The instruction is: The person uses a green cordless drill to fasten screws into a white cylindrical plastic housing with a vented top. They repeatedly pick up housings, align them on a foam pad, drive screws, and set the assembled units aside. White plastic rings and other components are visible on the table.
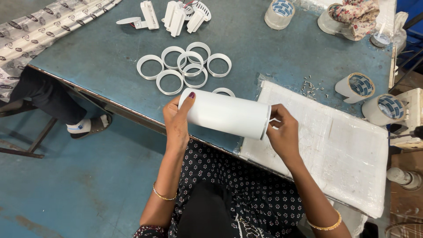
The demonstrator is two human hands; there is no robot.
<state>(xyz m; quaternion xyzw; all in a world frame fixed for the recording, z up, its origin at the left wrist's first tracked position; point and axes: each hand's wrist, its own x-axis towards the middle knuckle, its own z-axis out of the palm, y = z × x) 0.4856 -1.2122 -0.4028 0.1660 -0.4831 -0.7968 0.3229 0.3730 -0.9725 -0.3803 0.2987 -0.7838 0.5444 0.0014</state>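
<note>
I hold a white cylinder sideways over the near edge of the blue-grey table. My left hand wraps its left end, thumb lying on top. At the cylinder's right rim, my right hand pinches a thin white ring or clip with its fingertips. Several white plastic rings lie in a loose cluster on the table just beyond the cylinder, one partly hidden behind it.
A plastic-wrapped white foam slab lies at the right. Small screws are scattered above it. Tape rolls stand at right and back. White plastic parts sit at the back. Another person's leg and sandalled foot are at left.
</note>
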